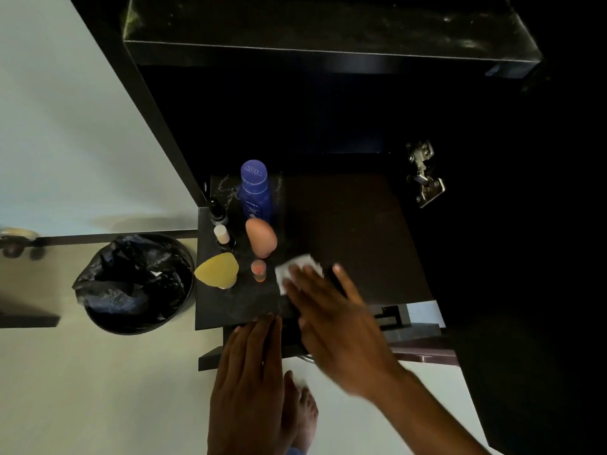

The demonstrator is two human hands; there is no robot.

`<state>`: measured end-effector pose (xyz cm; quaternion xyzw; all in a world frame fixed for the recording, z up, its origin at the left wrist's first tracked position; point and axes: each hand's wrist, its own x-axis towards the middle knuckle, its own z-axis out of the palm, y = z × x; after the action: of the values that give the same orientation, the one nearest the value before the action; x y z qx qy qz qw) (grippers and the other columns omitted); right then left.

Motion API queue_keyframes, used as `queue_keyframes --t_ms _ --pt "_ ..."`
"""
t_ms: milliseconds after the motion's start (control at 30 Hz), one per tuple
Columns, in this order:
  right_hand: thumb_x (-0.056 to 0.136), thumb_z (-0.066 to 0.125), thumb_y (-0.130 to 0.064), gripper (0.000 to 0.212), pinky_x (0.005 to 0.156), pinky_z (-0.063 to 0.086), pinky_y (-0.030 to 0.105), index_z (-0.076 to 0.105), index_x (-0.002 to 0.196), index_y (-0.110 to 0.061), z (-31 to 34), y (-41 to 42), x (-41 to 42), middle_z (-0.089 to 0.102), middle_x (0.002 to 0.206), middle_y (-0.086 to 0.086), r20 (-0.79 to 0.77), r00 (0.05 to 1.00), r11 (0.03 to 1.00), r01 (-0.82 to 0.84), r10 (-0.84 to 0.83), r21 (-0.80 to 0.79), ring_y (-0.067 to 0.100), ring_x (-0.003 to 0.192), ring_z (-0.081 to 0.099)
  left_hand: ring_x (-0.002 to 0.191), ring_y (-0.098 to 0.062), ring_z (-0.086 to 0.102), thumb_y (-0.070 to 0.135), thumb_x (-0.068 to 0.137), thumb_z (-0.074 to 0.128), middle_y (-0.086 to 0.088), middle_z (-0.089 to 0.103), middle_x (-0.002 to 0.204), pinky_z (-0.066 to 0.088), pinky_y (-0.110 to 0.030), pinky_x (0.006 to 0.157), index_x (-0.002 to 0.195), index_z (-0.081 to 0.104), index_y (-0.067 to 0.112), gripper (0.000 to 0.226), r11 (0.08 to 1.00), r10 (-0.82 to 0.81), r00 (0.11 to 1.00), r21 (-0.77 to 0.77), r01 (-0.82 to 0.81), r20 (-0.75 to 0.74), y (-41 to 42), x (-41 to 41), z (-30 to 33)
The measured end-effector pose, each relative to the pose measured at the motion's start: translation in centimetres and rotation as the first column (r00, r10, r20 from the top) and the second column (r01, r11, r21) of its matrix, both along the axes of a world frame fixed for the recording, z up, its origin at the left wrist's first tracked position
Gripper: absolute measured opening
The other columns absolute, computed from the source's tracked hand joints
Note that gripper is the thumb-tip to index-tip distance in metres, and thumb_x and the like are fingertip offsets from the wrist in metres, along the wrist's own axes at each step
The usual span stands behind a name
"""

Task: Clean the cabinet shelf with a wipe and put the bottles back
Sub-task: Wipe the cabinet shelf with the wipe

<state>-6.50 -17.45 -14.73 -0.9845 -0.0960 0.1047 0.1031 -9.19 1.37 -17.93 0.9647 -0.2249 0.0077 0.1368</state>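
The dark cabinet shelf (345,231) carries an upright blue Nivea bottle (254,192) at its left. The right hand (331,310) presses a white wipe (295,267) flat with straight fingers. The left hand (253,372), fingers straight, rests at the shelf's front edge.

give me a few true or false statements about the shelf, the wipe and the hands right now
1. The right hand presses the white wipe flat on the shelf. True.
2. The blue Nivea bottle lies on its side. False: it stands upright at the back of the group of bottles.
3. The left hand holds a bottle. False: its straight fingers rest at the shelf's front edge and hold nothing.
4. The bottles are grouped at the left end of the shelf. True.
5. The bin on the floor has a white liner. False: the liner is black.
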Motion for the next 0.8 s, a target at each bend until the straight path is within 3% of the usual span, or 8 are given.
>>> queue_keyframes --t_ms 67,133,233,300,367,467,633,800 --pt "0.104 0.034 -0.036 0.060 0.130 0.010 0.047 0.029 0.162 -0.025 0.3 0.5 -2.9 0.018 0.172 -0.005 -0.007 1.000 0.999 -0.008 0.009 0.046 0.009 0.160 0.008 0.136 -0.034 0.046 0.033 0.076 0.061 -0.019 0.061 0.145 0.027 -0.041 0.121 0.141 0.062 0.000 0.073 1.000 -0.006 1.000 -0.028 0.006 -0.003 0.1 0.0 -0.1" --pt "0.100 0.041 -0.035 0.060 0.126 0.016 0.047 0.039 0.159 -0.025 0.7 0.1 -4.1 0.028 0.169 -0.007 0.019 1.000 0.998 0.020 -0.021 0.052 0.008 0.158 0.019 0.135 -0.034 0.046 0.033 0.077 0.056 -0.019 0.062 0.144 0.029 -0.041 0.120 0.140 0.063 0.000 0.072 0.999 0.002 1.000 -0.041 -0.003 -0.018 0.2 -0.2 0.0" --pt "0.104 0.034 -0.033 0.056 0.128 0.014 0.048 0.039 0.159 -0.023 0.7 -1.7 -3.1 0.028 0.169 -0.006 0.043 0.990 0.990 0.136 -0.138 0.041 0.008 0.158 0.022 0.136 -0.034 0.046 0.034 0.079 0.056 -0.018 0.061 0.146 0.036 -0.047 0.113 0.141 0.062 0.000 0.071 1.000 0.006 1.000 -0.023 -0.006 -0.005 0.2 -0.2 0.1" --pt "0.108 0.027 -0.034 0.055 0.130 0.013 0.048 0.035 0.161 -0.023 0.2 -2.9 -1.1 0.028 0.170 -0.004 0.076 0.969 0.971 0.235 -0.237 0.033 0.010 0.158 0.021 0.136 -0.035 0.045 0.034 0.081 0.062 -0.020 0.061 0.146 0.038 -0.048 0.114 0.140 0.062 -0.001 0.069 1.000 0.007 0.999 -0.020 -0.007 0.032 0.2 -0.3 -0.1" --pt "0.109 0.025 -0.037 0.055 0.131 0.011 0.049 0.031 0.162 -0.021 -0.2 -3.0 1.0 0.025 0.171 -0.002 0.080 0.954 0.958 0.287 -0.288 0.020 0.011 0.159 0.018 0.135 -0.034 0.045 0.029 0.072 0.083 -0.020 0.062 0.144 0.043 -0.047 0.116 0.138 0.064 -0.002 0.076 1.000 0.015 0.999 -0.020 -0.014 0.048 0.1 -0.3 -0.1" --pt "0.108 0.020 -0.037 0.058 0.131 0.010 0.051 0.026 0.163 -0.017 -0.4 -0.8 2.2 0.020 0.172 0.003 0.057 0.977 0.978 0.206 -0.203 -0.040 0.017 0.160 0.014 0.135 -0.033 0.045 0.023 0.058 0.094 -0.019 0.062 0.144 0.044 -0.045 0.114 0.138 0.064 -0.002 0.089 0.999 0.007 1.000 -0.051 -0.007 0.003 0.3 -0.2 0.0" --pt "0.109 0.025 -0.036 0.056 0.128 0.013 0.049 0.032 0.161 -0.018 -0.2 2.2 -1.0 0.023 0.171 0.000 0.057 0.997 0.999 0.044 -0.044 0.012 0.014 0.160 0.013 0.140 -0.026 0.046 0.030 0.082 0.059 -0.014 0.063 0.144 0.039 -0.044 0.111 0.135 0.067 -0.001 0.062 0.973 0.009 1.000 -0.230 -0.012 -0.010 1.1 -0.1 0.0" --pt "0.108 0.041 -0.034 0.049 0.128 0.022 0.050 0.051 0.152 -0.016 -0.2 2.5 -1.2 0.043 0.163 -0.002 0.182 0.971 0.966 0.109 -0.154 0.233 0.008 0.156 0.027 0.114 -0.027 0.064 0.029 0.084 0.059 -0.004 0.073 0.118 0.045 -0.032 0.100 0.110 0.079 0.014 0.036 0.931 0.118 0.992 -0.342 -0.123 -0.037 2.7 0.9 1.9"
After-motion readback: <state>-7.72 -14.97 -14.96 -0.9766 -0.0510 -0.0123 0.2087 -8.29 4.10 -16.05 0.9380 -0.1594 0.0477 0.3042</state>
